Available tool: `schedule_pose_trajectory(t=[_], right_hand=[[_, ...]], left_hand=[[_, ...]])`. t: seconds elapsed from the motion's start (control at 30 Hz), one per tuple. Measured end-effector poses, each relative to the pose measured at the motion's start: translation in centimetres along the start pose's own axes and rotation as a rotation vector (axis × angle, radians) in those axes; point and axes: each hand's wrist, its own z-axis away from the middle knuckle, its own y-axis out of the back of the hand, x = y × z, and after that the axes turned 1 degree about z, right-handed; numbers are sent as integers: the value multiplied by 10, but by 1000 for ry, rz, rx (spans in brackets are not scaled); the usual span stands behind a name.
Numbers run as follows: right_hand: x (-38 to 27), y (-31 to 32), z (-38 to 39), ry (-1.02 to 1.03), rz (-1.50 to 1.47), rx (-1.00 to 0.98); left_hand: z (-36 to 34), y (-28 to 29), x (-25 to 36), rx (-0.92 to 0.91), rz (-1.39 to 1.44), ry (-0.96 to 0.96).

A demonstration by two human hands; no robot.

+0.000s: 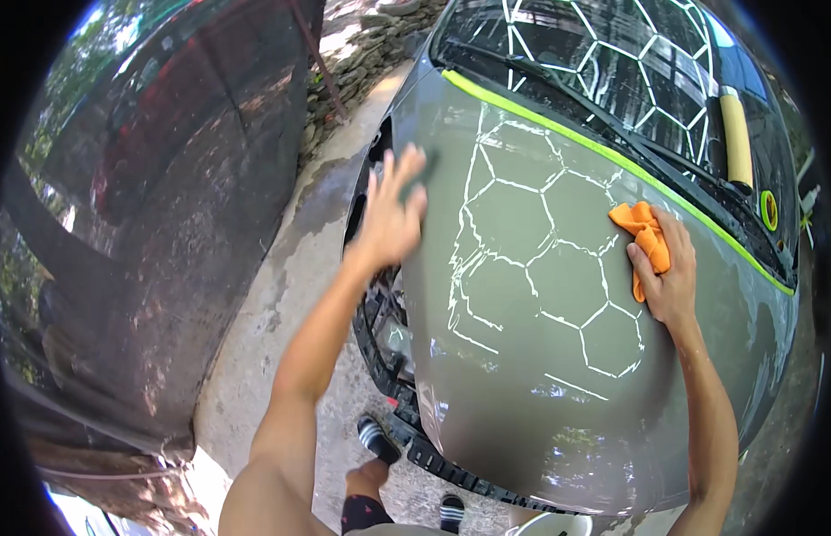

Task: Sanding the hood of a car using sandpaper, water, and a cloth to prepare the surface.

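Observation:
In front of me spreads the grey-brown hood (500,420) of a car, glossy and crossed by white honeycomb lines that look like reflected lights. My right hand (672,277) grips a bunched orange cloth (647,239) against the hood's right part, below the windshield. Over the left edge of the hood, my left hand (393,214) holds nothing; its fingers are spread and slightly blurred. Whether it touches the panel I cannot tell. A strip of lime-green tape (603,154) runs along the hood's rear edge.
On the windshield side lie a pale yellow roll (737,138), a green tape roll (770,211) and the wiper (567,94). The car's front shows exposed black parts (375,357). Dark sheeting (192,232) hangs at left. A white bucket (558,525) stands near my striped slides (378,438).

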Motion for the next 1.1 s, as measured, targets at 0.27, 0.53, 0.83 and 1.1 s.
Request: schedule_pose_trajectory(t=[0.27, 0.53, 0.83, 1.1], right_hand=[[8, -8, 6, -2, 52, 2], [4, -7, 5, -53, -49, -90], [3, -14, -6, -17, -43, -65], [0, -17, -7, 41, -42, -3]], left_hand=[[15, -20, -22, -74, 29, -31], [-69, -19, -60, -13, 7, 47], [-25, -8, -13, 87, -31, 206], [18, -15, 14, 123, -31, 320]])
